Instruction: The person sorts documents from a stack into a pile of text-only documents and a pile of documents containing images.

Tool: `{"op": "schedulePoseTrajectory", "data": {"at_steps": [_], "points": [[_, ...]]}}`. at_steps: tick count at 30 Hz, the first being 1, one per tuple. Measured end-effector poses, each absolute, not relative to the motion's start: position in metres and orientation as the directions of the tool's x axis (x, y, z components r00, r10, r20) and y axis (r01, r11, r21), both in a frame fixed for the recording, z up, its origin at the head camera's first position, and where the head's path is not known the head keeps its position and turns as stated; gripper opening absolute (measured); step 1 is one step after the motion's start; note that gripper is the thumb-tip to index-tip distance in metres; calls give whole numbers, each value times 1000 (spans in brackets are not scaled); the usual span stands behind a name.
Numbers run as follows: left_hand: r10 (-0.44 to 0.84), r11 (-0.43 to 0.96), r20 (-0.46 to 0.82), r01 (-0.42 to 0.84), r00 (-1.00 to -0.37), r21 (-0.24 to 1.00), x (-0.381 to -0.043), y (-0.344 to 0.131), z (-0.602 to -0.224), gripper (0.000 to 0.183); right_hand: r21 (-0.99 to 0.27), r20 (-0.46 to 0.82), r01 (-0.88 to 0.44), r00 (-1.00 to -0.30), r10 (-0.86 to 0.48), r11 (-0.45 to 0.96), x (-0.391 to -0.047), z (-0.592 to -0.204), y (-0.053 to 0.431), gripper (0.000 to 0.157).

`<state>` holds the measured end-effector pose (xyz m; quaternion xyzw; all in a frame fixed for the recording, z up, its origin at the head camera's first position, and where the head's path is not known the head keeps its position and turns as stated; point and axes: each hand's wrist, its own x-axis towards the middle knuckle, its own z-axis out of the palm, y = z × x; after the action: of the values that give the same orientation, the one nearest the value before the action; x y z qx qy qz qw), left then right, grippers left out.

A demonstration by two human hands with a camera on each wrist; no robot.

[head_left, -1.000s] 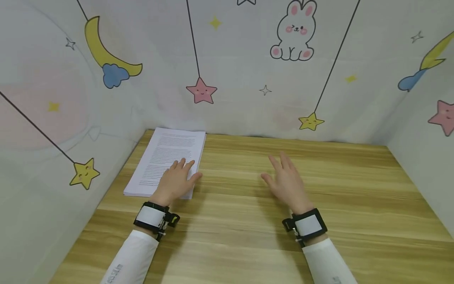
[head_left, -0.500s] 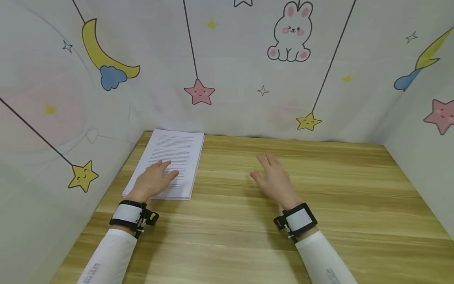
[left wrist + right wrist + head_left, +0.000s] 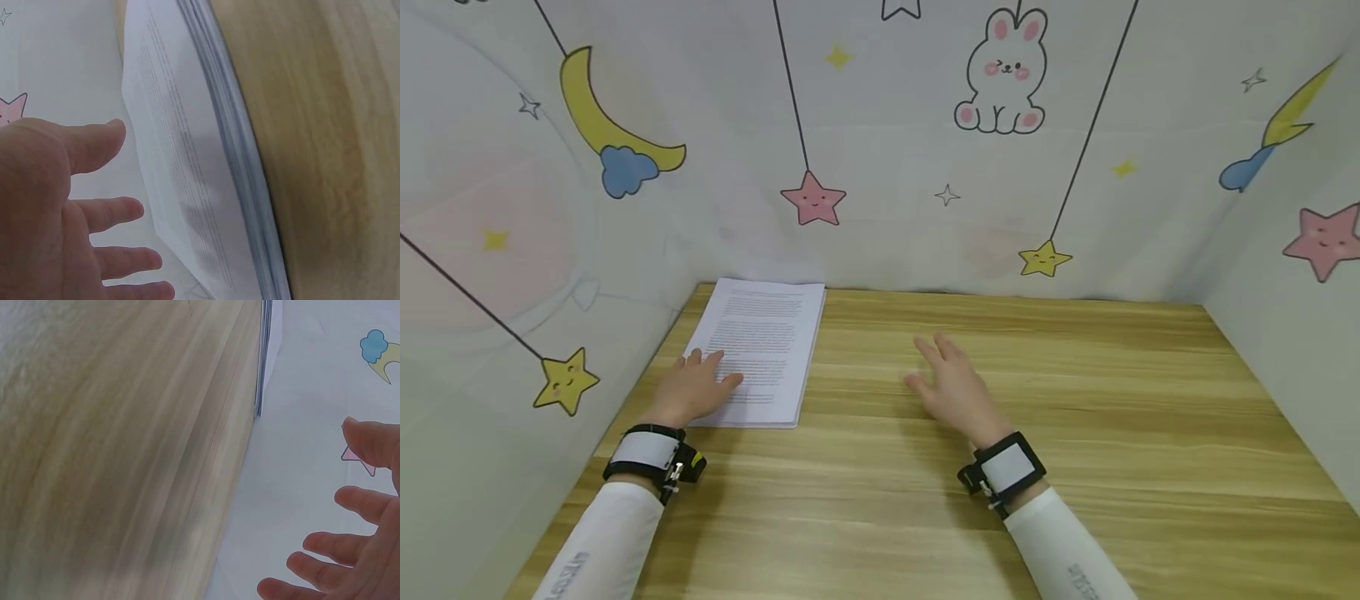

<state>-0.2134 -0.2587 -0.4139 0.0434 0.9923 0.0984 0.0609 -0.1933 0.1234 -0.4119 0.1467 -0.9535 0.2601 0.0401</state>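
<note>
A stack of printed paper sheets (image 3: pixel 767 350) lies at the back left of the wooden table, its layered edge (image 3: pixel 240 156) showing in the left wrist view. My left hand (image 3: pixel 688 392) hovers over the stack's left front corner, fingers spread and holding nothing. In the left wrist view, gaps separate the thumb and fingers (image 3: pixel 119 212), and the page stands beyond their tips. To the right of the stack, my right hand (image 3: pixel 955 396) is held above the bare wood with its fingers relaxed and apart. Only a thin end of the stack (image 3: pixel 262 362) appears in the right wrist view.
The wooden table (image 3: pixel 865 500) meets a white cloth backdrop (image 3: pixel 887 233) at the back and on both sides. Printed stars, a moon and a rabbit (image 3: pixel 1007 75) decorate the cloth. Each wrist wears a black strap (image 3: pixel 1007 467) with a small camera.
My left hand has moved left across the stack, from its right part to its left front corner. My right hand has shifted left over the table. The stack keeps its place.
</note>
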Motion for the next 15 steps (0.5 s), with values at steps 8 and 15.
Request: {"op": "schedulePoseTrajectory", "data": {"at_steps": [8,15], "points": [[59,973,-217,7,-974,230,-211,-274,-418,73,-483,160,-297,-955,-250,824,-191,-419,120,63],[69,968,-230,9,-971,252,-217,-269,-425,74,-493,174,-286,-958,-229,822,-189,-422,124,62]]}}
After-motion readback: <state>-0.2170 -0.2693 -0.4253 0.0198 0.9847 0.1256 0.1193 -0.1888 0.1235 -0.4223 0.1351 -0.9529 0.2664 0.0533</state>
